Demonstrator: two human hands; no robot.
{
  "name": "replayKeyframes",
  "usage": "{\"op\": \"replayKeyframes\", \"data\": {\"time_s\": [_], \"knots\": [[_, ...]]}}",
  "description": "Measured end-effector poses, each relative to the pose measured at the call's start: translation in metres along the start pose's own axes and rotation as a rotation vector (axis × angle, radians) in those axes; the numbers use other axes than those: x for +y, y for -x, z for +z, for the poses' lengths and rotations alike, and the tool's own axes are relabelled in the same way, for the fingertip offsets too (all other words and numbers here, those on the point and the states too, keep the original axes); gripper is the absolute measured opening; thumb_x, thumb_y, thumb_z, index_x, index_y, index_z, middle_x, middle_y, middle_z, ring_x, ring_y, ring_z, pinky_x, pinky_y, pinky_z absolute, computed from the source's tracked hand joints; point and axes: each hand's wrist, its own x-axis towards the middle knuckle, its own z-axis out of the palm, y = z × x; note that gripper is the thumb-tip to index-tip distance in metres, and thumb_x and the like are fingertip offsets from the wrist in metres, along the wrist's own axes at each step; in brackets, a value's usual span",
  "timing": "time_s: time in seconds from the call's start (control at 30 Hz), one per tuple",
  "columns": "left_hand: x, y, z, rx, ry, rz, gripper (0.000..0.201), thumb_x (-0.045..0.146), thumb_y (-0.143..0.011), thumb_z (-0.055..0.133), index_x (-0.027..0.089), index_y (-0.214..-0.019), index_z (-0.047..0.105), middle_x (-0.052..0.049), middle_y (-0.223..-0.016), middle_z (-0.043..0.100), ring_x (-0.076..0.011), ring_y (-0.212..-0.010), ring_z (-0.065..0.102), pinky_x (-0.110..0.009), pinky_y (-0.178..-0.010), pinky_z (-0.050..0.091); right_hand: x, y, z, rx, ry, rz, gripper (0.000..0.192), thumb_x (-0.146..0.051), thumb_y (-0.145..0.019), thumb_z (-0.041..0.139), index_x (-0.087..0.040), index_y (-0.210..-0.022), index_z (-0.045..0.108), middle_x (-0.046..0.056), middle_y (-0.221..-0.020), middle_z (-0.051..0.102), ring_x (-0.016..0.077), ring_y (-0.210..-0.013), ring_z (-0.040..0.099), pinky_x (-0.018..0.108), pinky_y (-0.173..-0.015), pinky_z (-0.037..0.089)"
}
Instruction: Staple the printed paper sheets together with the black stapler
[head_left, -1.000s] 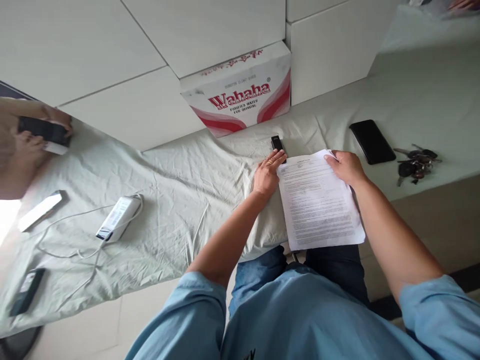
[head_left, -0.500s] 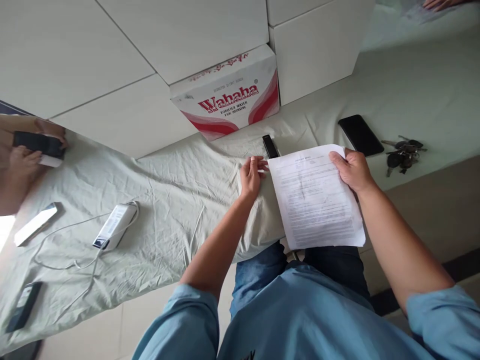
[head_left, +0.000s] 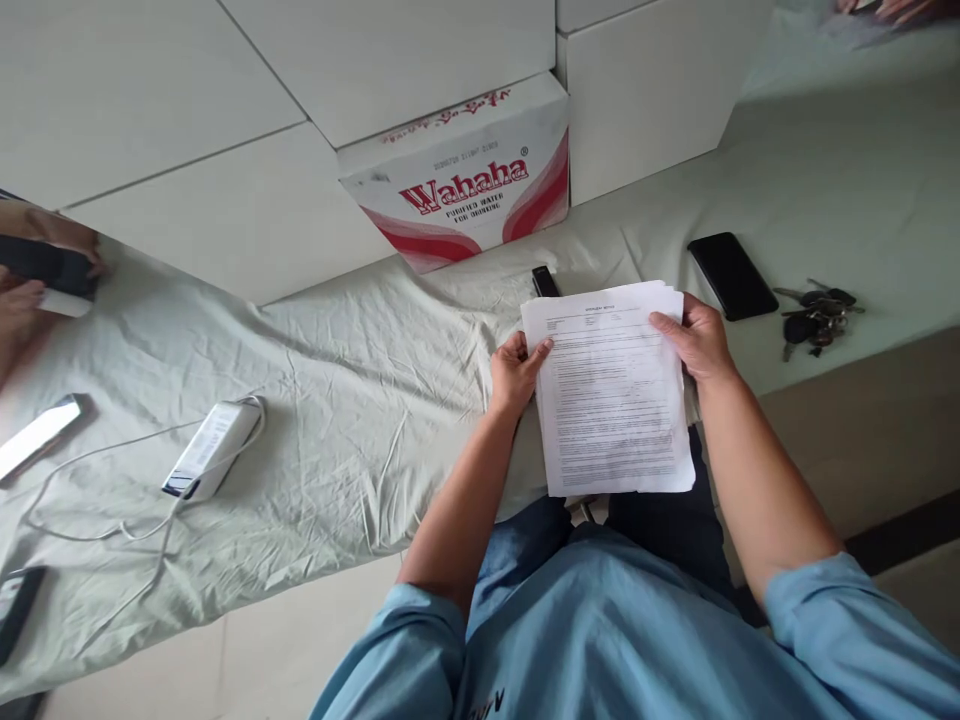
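So now both hands grip the paper stack (head_left: 609, 395) at the bed's (head_left: 337, 400) front edge, left hand (head_left: 516, 372) newly clamping its left side, right hand (head_left: 696, 338) top-right, open sheet leftward.

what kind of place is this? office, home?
Likely a makeshift indoor work spot, not a proper office: a table draped in a wrinkled pale cloth, a Wahaha water carton on the tiled floor, and both hands holding printed papers beside a phone and keys.
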Motion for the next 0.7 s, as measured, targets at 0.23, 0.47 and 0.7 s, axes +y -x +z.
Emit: {"op": "replayKeyframes", "data": {"time_s": [0.23,0.47,0.7], "knots": [[-0.0001,0.0014,-0.0037,-0.021,0.184,0.101,0.055,0.074,-0.087,0.082,0.023,-0.085,0.063,0.0,-0.081,0.067,-0.0155,-0.075,0.064,-0.028,-0.071,0.053,0.0003,-0.0015,0.0004,-0.011,-0.012,0.016,0.053,-0.07,-0.068,0.091,-0.024,-0.078,0.066,-0.003,-0.074,0.064,0.0169,-0.07,0.056,0.032,-0.068,0.049],[-0.0045,-0.0014,-0.0073,-0.172,0.292,-0.03,0.058,0.074,-0.089,0.079,0.021,-0.111,0.079,-0.01,-0.104,0.084,-0.029,-0.105,0.08,-0.037,-0.086,0.064,-0.0032,-0.0011,0.0027,-0.002,-0.052,0.013,0.055,-0.073,-0.068,0.09,-0.024,-0.087,0.074,0.001,-0.083,0.074,0.0217,-0.079,0.067,0.038,-0.078,0.058],[-0.0063,-0.0026,-0.008,-0.068,0.284,0.027,0.057,0.072,-0.091,0.078,0.022,-0.118,0.079,-0.01,-0.114,0.085,-0.0275,-0.112,0.08,-0.036,-0.092,0.064,-0.0063,-0.0035,0.0048,0.062,-0.028,-0.019,0.063,-0.082,-0.066,0.086,-0.026,-0.078,0.06,-0.002,-0.073,0.061,0.0164,-0.069,0.055,0.033,-0.069,0.05]]}}
